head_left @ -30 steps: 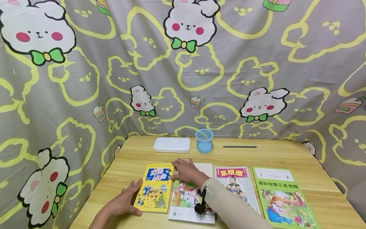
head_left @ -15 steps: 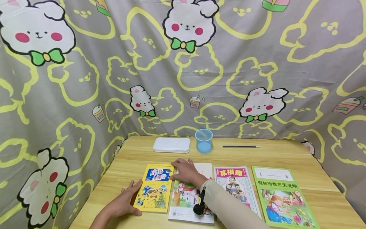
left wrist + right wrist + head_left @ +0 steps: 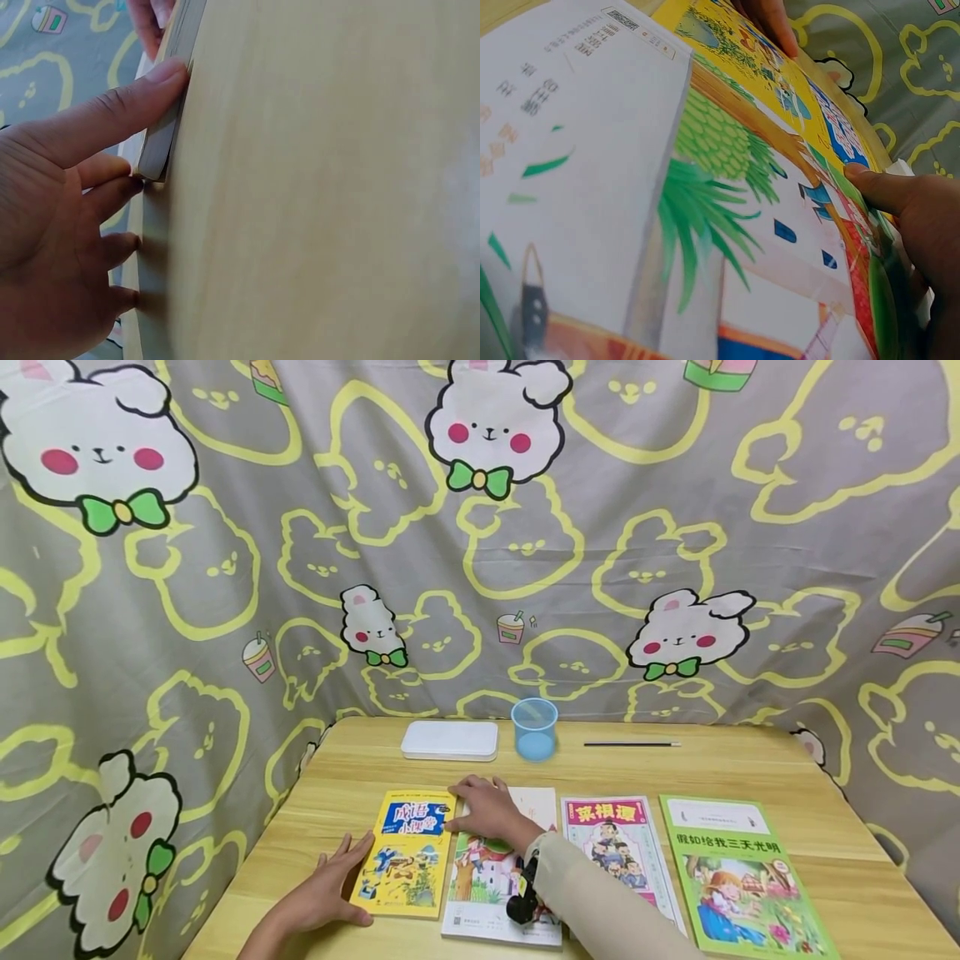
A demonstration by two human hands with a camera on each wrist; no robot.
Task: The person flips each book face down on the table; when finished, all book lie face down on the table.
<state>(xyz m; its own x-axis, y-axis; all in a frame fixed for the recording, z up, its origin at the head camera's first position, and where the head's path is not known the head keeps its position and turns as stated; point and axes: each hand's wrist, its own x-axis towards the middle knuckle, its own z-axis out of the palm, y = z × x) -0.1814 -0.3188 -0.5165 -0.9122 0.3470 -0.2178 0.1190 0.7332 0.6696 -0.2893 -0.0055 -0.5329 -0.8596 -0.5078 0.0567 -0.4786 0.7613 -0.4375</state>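
A yellow book lies flat on the table between both hands. My left hand touches its left edge and lower-left corner with straight fingers; in the left wrist view the thumb lies against the book's page edge. At the book's upper right, my right hand reaches across a white illustrated book, partly covering it. The right thumb touches the yellow book's right side in the right wrist view; the other right fingers are mostly hidden there.
To the right lie a pink-topped book, partly under the right sleeve, and a green book. Along the back stand a white case, a blue mesh cup and a thin dark stick. Patterned cloth surrounds the table.
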